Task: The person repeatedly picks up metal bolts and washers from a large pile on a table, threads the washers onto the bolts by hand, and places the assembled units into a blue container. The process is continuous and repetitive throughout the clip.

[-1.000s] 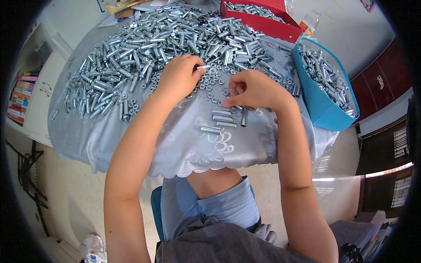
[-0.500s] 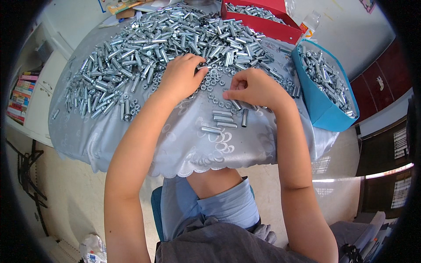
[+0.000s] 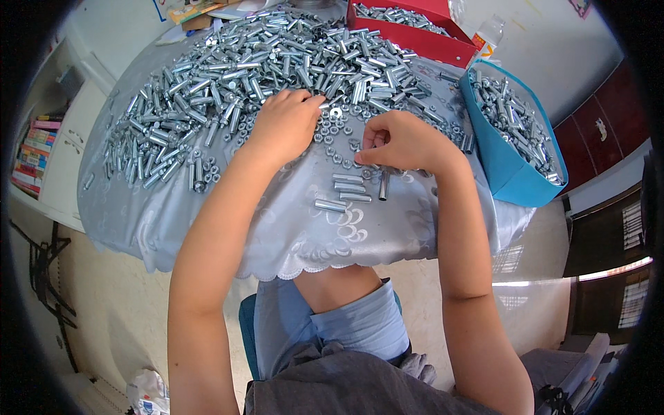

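1. The left hand [image 3: 287,124] lies palm down on the silvery tablecloth [image 3: 290,228], fingers loosely spread and flat on the scatter of small nuts [image 3: 330,131] at the near edge of the big heap of metal sleeves [image 3: 263,62]; it grips nothing that I can see.
2. The right hand [image 3: 404,142] is curled, thumb and forefinger pinched together at its nine o'clock side over something small; whether a nut sits between them I cannot tell.
3. Just under that hand, at its seven o'clock, a few finished sleeves [image 3: 346,188] lie side by side in a short row on the cloth, with one more sleeve [image 3: 384,185] standing crosswise beside them.
4. At three o'clock from the right hand, a blue bin [image 3: 515,176] leans at the table's edge, loaded with more metal parts.
5. At twelve o'clock, beyond the heap, a red tray [image 3: 415,38] also holds metal pieces, and a clear plastic bottle [image 3: 487,31] stands just beside it.
6. Far off at nine o'clock, a shelf of books [image 3: 31,155] stands against the wall.
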{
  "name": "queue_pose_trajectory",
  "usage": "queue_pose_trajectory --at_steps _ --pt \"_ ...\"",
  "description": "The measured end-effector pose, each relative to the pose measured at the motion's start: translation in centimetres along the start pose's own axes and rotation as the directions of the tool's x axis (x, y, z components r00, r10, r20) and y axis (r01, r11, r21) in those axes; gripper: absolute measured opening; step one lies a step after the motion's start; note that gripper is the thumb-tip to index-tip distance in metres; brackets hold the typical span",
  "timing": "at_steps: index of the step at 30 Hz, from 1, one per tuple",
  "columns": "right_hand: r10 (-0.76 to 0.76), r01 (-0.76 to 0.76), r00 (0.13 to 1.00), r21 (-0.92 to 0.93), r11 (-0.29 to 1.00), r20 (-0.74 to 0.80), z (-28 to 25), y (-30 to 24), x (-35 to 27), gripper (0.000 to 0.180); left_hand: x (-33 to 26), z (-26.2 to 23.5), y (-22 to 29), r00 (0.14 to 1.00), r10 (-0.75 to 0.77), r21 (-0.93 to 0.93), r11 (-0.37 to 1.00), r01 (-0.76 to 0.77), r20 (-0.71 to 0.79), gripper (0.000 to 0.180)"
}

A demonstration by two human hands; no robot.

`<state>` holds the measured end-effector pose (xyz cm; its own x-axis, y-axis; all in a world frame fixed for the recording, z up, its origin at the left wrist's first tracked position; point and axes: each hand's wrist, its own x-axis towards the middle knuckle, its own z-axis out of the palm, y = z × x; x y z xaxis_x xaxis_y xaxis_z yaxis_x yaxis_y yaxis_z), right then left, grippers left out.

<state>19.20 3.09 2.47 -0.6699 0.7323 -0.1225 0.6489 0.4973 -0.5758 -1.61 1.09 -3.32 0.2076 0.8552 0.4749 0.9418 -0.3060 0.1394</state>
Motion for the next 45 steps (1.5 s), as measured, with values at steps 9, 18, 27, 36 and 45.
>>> queue_pose_trajectory --at_steps 9,18,27,36,45 --pt "-0.015 0.015 0.994 0.0 1.0 -0.106 0.7 0.7 0.7 0.023 0.3 -0.9 0.4 0.994 -0.06 -0.055 0.996 0.066 0.094 0.026" --pt "-0.161 0.183 0.939 0.044 0.982 -0.303 1.0 -0.4 0.9 0.02 0.2 0.5 0.9 0.98 -0.193 -0.059 0.979 0.196 0.048 0.03" --pt "-0.292 0.357 0.812 0.034 0.933 -0.506 1.4 -1.0 1.4 0.022 0.6 0.3 0.2 0.933 -0.343 -0.311 0.88 0.359 0.107 0.036" --pt "-0.32 0.372 0.802 0.001 0.928 -0.505 1.4 -0.9 1.5 0.022 0.1 -0.3 1.8 0.99 -0.143 0.074 0.987 0.141 0.013 0.032" --pt "-0.31 0.345 0.792 -0.034 0.938 -0.525 1.3 -1.0 1.3 0.022 0.7 -0.2 0.1 0.935 -0.354 -0.192 0.92 0.343 -0.025 0.027"
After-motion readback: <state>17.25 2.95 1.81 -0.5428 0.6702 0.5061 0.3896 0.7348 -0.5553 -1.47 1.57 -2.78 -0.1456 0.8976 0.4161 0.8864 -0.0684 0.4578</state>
